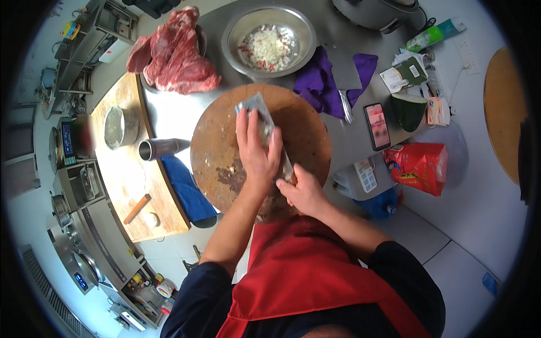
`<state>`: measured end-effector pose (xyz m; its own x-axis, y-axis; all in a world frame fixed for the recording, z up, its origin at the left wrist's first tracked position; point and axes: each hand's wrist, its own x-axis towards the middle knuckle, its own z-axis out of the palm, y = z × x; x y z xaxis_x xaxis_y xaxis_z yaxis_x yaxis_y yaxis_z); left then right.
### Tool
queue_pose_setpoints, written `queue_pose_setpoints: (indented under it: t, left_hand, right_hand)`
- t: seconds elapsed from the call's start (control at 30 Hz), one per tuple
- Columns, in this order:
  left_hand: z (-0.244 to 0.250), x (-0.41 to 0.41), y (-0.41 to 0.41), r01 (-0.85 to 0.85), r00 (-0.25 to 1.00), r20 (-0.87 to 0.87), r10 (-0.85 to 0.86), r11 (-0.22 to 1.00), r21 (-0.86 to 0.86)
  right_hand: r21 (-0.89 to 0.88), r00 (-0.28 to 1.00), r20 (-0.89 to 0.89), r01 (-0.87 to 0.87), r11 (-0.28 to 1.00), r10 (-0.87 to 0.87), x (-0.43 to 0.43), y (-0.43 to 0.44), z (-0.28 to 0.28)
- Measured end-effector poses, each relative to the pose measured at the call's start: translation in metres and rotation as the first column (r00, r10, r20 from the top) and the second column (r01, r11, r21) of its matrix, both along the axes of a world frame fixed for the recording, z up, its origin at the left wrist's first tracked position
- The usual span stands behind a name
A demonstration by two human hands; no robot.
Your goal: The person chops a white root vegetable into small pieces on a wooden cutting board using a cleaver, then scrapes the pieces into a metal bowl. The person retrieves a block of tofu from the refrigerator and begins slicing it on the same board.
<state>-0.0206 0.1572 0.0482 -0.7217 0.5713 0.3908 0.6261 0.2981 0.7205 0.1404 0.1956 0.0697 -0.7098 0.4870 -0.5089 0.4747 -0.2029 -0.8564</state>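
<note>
A cleaver [255, 102] lies slantwise over a round wooden chopping block [215, 126], its blade pointing away from me. My right hand [305, 192] grips its handle near the block's front edge. Across the blade rests my left hand [258, 150], fingers stretched forward and thumb apart; the palm hides much of the metal. Damp dark patches and small scraps mark the wood. Beyond the block stands a steel bowl [228, 42] holding a chopped white and red mixture [268, 48]. Large pieces of raw red meat [175, 59] sit at the far left, partly covering a dish.
Purple cloths [319, 84], a metal-handled tool [345, 107], a phone [377, 126] and a cut dark green vegetable [408, 112] lie to the right. Leftward are a metal cylinder [162, 149], a blue cloth [179, 186] and a wooden table [116, 177] bearing a pot [120, 126] and a wooden rod [137, 209].
</note>
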Motion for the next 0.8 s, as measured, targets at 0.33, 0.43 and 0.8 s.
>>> queue_pose_setpoints:
  t: [0.33, 0.43, 0.8]
  left_hand:
    - [-0.050, -0.156, 0.241, -0.060, 0.993, 0.104, 0.060, 0.998, -0.012]
    - [-0.048, -0.184, 0.258, -0.071, 0.905, 0.423, 0.042, 0.996, 0.051]
    - [-0.020, -0.142, 0.138, 0.193, 0.826, 0.505, -0.250, 0.968, 0.163]
  right_hand:
    - [-0.163, 0.927, -0.091, 0.345, 0.924, -0.363, -0.057, 0.150, 0.030]
    - [-0.107, 0.952, -0.002, 0.304, 0.947, -0.306, -0.011, 0.153, 0.042]
    - [-0.285, 0.985, 0.016, 0.169, 0.943, -0.172, 0.100, 0.108, -0.020]
